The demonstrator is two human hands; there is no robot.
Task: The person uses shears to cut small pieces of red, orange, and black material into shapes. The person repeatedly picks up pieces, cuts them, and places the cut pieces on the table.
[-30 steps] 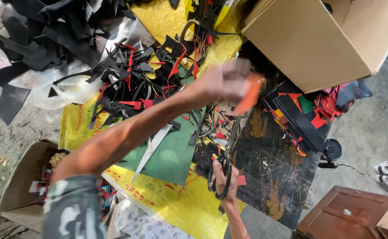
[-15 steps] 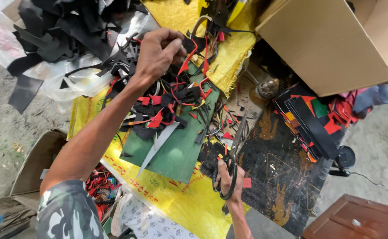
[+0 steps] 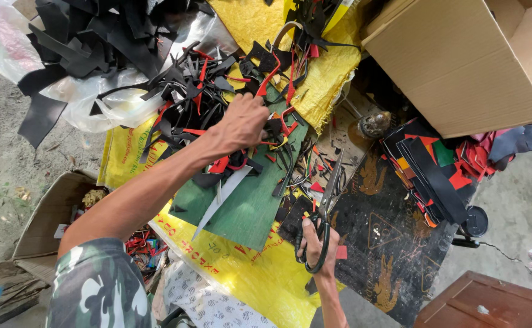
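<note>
My left hand (image 3: 246,122) is closed on thin black and red scrap strips (image 3: 264,135) at the edge of a heap of black and red offcuts (image 3: 184,97). Under that hand lies a dark green sheet (image 3: 250,203) with a pale grey strip (image 3: 220,200) across it. My right hand (image 3: 318,239) grips the handles of large scissors (image 3: 328,197), blades pointing away from me, resting low over a black printed mat (image 3: 381,243).
A big cardboard box (image 3: 460,61) stands at the upper right. A stack of black, red and green cut pieces (image 3: 430,167) lies beside it. Yellow woven sacks (image 3: 254,273) cover the ground. An open box (image 3: 53,212) sits at left, a wooden stool (image 3: 484,300) at lower right.
My left hand swung from the right, where it held an orange piece, to the scrap heap, then pulled down to the green sheet's edge. The right hand kept hold of the scissors.
</note>
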